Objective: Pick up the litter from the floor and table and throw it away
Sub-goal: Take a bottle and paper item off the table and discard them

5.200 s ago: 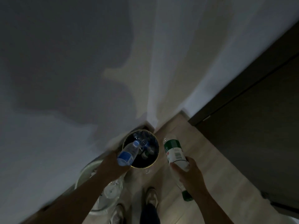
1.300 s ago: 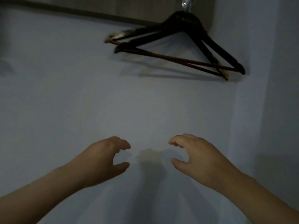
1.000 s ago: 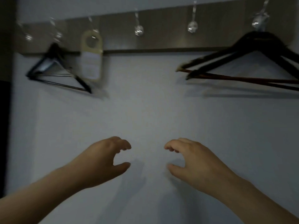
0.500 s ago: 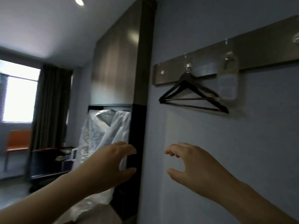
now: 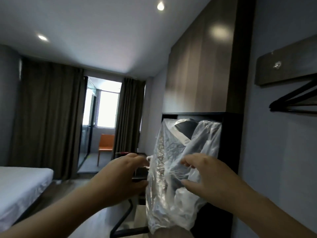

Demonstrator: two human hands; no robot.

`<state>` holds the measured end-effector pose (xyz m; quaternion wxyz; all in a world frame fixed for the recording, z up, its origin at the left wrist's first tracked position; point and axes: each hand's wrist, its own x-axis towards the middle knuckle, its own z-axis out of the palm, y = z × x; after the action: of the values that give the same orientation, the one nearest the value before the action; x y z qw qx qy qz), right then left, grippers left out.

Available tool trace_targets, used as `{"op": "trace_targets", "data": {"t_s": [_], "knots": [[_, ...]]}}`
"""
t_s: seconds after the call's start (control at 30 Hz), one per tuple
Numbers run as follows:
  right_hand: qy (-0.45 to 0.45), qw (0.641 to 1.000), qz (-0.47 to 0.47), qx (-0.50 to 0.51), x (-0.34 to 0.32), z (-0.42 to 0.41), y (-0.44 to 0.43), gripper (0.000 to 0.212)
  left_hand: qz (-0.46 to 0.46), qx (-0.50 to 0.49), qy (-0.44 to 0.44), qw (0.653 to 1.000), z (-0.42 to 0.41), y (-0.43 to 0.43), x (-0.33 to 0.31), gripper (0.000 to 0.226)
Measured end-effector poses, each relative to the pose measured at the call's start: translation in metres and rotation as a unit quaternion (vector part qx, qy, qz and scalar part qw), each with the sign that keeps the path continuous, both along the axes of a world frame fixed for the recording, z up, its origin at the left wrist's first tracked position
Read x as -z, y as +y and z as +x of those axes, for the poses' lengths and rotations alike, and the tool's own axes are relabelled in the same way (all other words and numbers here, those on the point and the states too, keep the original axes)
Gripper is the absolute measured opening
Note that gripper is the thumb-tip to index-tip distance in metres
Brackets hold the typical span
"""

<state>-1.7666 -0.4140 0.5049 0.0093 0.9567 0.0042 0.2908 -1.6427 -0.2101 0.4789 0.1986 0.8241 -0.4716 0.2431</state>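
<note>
No litter and no bin show in the head view. My left hand [image 5: 120, 176] and my right hand [image 5: 209, 177] are raised in front of me, side by side at chest height. Their fingers are loosely curled and hold nothing. Behind them, clear plastic garment covers [image 5: 173, 148] hang in an open dark wardrobe niche. My hands overlap the plastic in the picture; I cannot tell whether they touch it.
A bed [image 5: 20, 182] with white sheets stands at the lower left. An orange chair [image 5: 105, 143] sits by the bright window between dark curtains [image 5: 48, 117]. A dark table [image 5: 139, 170] stands behind my left hand. Black hangers [image 5: 295, 102] hang on the right wall.
The two bottles I held over the bin are gone from my hands. The view has swung left from the coat-hook wall to the room. My hands keep the same raised pose.
</note>
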Motion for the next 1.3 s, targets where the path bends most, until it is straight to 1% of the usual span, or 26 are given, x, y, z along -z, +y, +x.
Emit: {"op": "trace_targets", "data": {"t_s": [0.2, 0.3, 0.43, 0.53, 0.63, 0.83, 1.0, 1.17, 1.3], "knots": [[-0.014, 0.997, 0.004, -0.069, 0.003, 0.076, -0.029, 0.043, -0.011, -0.080, -0.007, 0.997, 0.046, -0.008, 0.001, 0.047], [-0.006, 0.995, 0.001, -0.098, 0.002, 0.108, -0.049, 0.043, -0.016, -0.107, -0.007, 0.994, 0.069, -0.021, -0.002, 0.045], [-0.003, 0.993, 0.002, -0.116, 0.004, 0.150, -0.076, 0.043, -0.007, -0.127, -0.003, 0.992, 0.099, -0.040, 0.001, 0.042], [0.003, 0.992, 0.015, -0.123, 0.012, 0.184, -0.090, 0.042, 0.004, -0.133, 0.011, 0.991, 0.123, -0.052, 0.005, 0.042], [0.017, 0.991, 0.008, -0.130, 0.025, 0.222, -0.098, 0.044, 0.007, -0.144, 0.015, 0.989, 0.156, -0.058, 0.013, 0.044], [0.028, 0.991, 0.003, -0.134, 0.041, 0.315, -0.093, 0.044, 0.015, -0.149, 0.015, 0.989, 0.249, -0.054, 0.029, 0.044], [0.028, 0.992, 0.007, -0.124, 0.039, 0.411, -0.072, 0.044, 0.010, -0.145, 0.014, 0.989, 0.343, -0.032, 0.026, 0.043], [0.031, 0.994, 0.024, -0.104, 0.042, 0.500, -0.049, 0.043, 0.025, -0.131, 0.022, 0.991, 0.440, -0.007, 0.023, 0.044], [0.066, 0.993, 0.031, -0.089, 0.058, 0.562, -0.039, 0.043, 0.023, -0.115, 0.041, 0.992, 0.507, -0.001, 0.036, 0.042]]}}
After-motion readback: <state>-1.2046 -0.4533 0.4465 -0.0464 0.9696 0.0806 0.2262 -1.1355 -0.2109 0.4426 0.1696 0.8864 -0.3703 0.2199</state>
